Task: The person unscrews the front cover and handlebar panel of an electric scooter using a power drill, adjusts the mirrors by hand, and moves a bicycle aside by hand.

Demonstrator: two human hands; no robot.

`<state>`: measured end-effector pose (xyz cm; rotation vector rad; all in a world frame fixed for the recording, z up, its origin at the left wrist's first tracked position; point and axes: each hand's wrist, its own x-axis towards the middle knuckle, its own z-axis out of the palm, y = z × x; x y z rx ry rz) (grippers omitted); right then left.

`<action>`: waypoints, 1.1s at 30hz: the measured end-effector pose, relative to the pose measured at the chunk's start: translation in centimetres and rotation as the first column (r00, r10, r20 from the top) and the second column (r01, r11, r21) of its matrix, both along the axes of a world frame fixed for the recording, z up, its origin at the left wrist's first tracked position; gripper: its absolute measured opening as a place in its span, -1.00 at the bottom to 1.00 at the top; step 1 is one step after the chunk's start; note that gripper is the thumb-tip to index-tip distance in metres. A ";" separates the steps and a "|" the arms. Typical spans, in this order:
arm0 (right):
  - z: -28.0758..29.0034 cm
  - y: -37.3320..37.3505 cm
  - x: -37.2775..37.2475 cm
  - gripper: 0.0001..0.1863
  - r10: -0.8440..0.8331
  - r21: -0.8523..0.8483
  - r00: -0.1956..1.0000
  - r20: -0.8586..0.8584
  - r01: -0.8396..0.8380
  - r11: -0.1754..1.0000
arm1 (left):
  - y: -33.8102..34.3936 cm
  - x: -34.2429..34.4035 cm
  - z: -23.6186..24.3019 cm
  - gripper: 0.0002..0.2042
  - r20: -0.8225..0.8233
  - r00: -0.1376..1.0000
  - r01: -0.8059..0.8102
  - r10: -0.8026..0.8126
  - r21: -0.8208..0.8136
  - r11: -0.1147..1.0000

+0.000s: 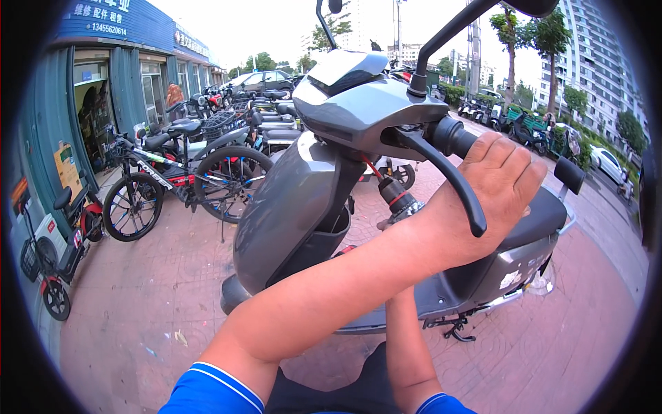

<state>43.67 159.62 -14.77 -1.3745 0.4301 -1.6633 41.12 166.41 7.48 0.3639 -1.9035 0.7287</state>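
A grey electric scooter (276, 207) stands in front of me with its handlebar turned to the right. My left hand (500, 176) is wrapped over the handlebar grip, its arm reaching across from the lower left. Just in front of that wrist, the black brake lever (448, 172) curves down. Beneath the left forearm, my right hand (383, 224) is mostly hidden, with only a little of it showing at a cordless drill (398, 196). The drill's long red bit (371, 168) points up at the underside of the handlebar cover (372, 110).
Behind the scooter's front shield, a bicycle (186, 172) and several parked scooters line the shopfronts. A small red scooter (58, 255) stands by the wall at left. The seat (541, 214) lies to the right, the mirror stem (448, 38) rises above, and brick paving (138, 331) surrounds everything.
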 end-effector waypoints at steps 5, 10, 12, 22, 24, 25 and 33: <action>-1.6 -0.2 1.3 -0.73 -0.129 -0.046 0.989 -0.076 0.125 0.991 | 0.1 0.2 -0.4 -0.43 -0.009 1.000 0.016 -0.016 -0.003 1.000; -4.6 -0.6 2.2 -0.51 0.340 0.410 0.852 0.398 -0.496 0.765 | 0.3 1.0 -0.8 -0.32 0.031 0.998 -0.059 0.059 -0.003 0.998; -5.0 -0.4 1.8 -0.35 0.157 0.220 0.983 0.094 -0.174 0.960 | 0.7 1.9 -0.9 -0.31 0.050 0.993 -0.108 0.107 0.010 0.994; 0.5 2.8 0.4 -0.17 -0.284 -0.298 0.947 -0.153 0.229 0.927 | 1.0 2.3 -1.7 -0.28 0.054 0.978 -0.202 0.200 0.035 0.979; 1.3 3.2 0.3 -0.17 -0.020 0.009 0.974 -0.227 0.023 1.000 | 0.9 2.4 -1.7 -0.28 0.054 0.978 -0.204 0.202 0.033 0.978; 1.3 3.2 0.3 -0.17 -0.023 0.007 0.974 -0.227 0.025 1.000 | 0.8 2.3 -1.6 -0.28 0.055 0.978 -0.202 0.200 0.031 0.979; -0.2 2.1 1.5 -0.41 0.250 0.125 0.962 0.105 -0.262 0.957 | 0.9 2.4 -1.8 -0.26 0.039 0.982 -0.187 0.185 0.036 0.982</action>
